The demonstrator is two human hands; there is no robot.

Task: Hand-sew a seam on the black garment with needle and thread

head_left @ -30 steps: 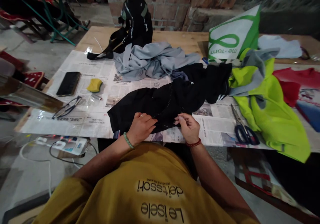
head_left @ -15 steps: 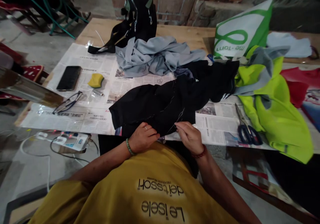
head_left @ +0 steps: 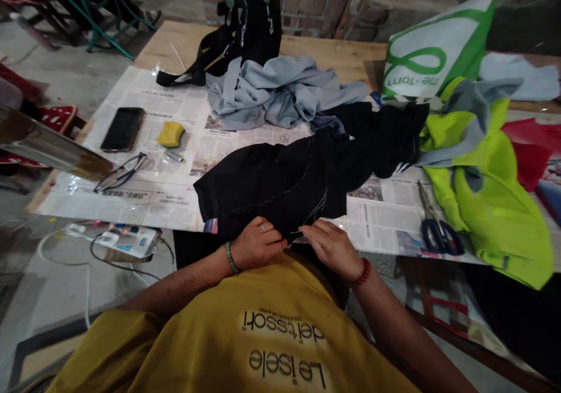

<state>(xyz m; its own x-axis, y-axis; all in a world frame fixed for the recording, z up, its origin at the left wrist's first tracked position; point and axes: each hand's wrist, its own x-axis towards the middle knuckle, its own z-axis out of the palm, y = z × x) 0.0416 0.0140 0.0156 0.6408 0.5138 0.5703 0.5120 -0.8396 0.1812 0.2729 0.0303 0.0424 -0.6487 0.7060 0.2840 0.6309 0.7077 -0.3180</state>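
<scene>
A black garment [head_left: 272, 177] lies spread across the table's near side, with loose white stitches and a slack loop of white thread [head_left: 319, 206] on it. My left hand [head_left: 258, 244] is closed on the garment's near edge, by my body. Close to it, my right hand [head_left: 331, 247] pinches a sewing needle [head_left: 296, 232] between thumb and forefinger. The needle shows only as a thin pale line at the cloth edge, and its tip is hard to make out.
Scissors [head_left: 438, 223] lie to the right beside a neon yellow vest [head_left: 495, 206]. Grey cloth [head_left: 280, 92], a black bag [head_left: 254, 19] and a green-white bag [head_left: 438, 48] are behind. Leftward are a phone [head_left: 123, 129], a sponge [head_left: 170, 134], glasses [head_left: 120, 174] and a bottle [head_left: 56, 148].
My right hand has come down and left, toward my left hand at the garment's edge. The left hand keeps its grip, and the whole view has shifted slightly.
</scene>
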